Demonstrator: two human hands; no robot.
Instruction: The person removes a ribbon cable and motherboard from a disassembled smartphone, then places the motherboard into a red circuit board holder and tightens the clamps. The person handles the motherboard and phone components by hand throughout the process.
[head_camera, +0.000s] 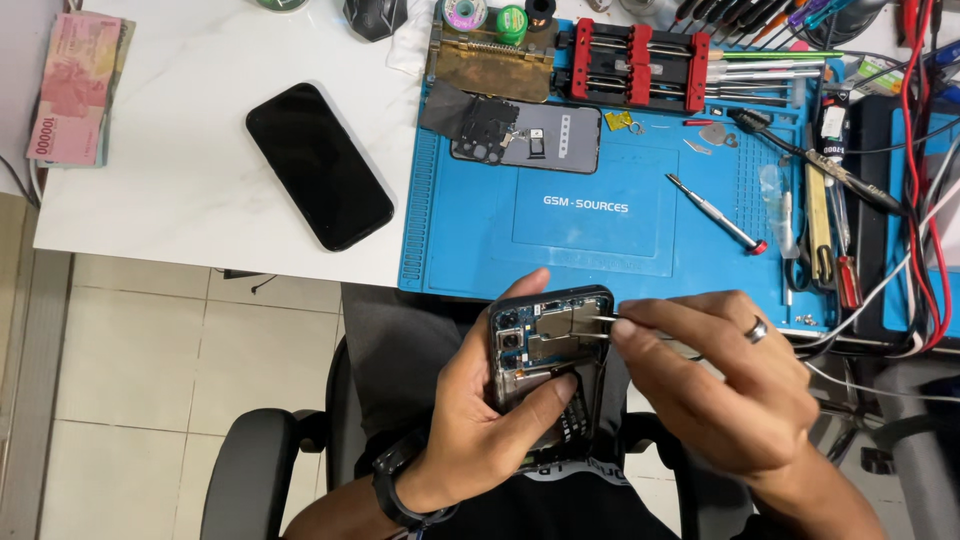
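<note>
My left hand (478, 410) grips an opened phone (548, 345) with its back cover off, held upright over my lap, with the circuit board and camera module showing. My right hand (725, 385), with a ring on one finger, pinches thin metal tweezers (597, 327) whose tips rest on the metal shield near the top of the board. My left thumb lies across the phone's lower half.
A blue repair mat (470, 230) lies on the white desk and bears a removed back panel (530, 132), a red-capped screwdriver (716, 212) and a red clamp fixture (635, 62). A black phone (318, 165) lies face up to the left, by a stack of banknotes (75, 88). Tools and cables crowd the right edge.
</note>
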